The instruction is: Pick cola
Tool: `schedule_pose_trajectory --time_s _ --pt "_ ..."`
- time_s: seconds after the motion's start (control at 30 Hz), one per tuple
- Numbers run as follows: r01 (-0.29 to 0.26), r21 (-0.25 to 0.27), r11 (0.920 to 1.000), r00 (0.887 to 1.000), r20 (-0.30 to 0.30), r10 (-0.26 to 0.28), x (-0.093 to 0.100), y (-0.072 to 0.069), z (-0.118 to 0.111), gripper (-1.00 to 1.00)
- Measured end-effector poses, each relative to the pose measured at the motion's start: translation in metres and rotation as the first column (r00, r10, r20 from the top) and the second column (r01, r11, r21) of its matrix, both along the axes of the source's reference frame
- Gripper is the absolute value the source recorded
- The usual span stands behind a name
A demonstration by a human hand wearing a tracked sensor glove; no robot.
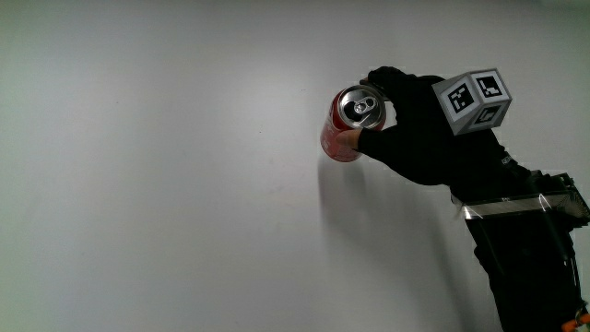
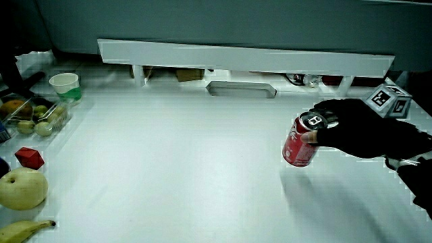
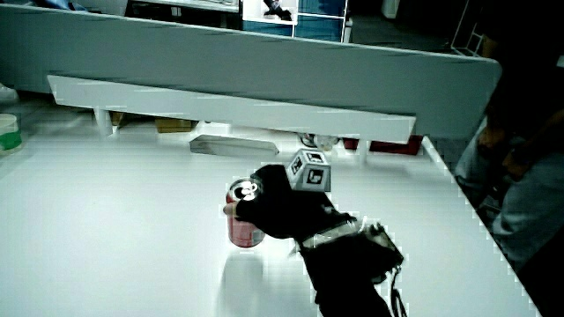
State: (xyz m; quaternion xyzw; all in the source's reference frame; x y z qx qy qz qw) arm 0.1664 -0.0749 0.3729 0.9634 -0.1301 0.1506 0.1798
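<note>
On the plain white table (image 1: 166, 184), the black-gloved hand (image 1: 415, 138) wraps its fingers around a red aluminium cola can (image 1: 348, 129), hiding the can's label.

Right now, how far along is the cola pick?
Done: the hand has reached the cola can and its fingers are wrapped around the can's upper part, so the grip looks made. In hand: in a side view the can tilts, apparently coming off the table; whether its base has cleared I cannot tell. Left: lifting it clear.
</note>
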Motion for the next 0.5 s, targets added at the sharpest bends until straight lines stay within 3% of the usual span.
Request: schedule_pose_trajectory --time_s 0.23,0.5 --pt "0.047 0.069 0.9966 0.999 0.018 -0.048 -0.014 0.007 -0.018 1.0" --pt "0.093 0.104 0.9902 0.993 0.069 -0.101 -0.028 0.015 -0.031 1.0"
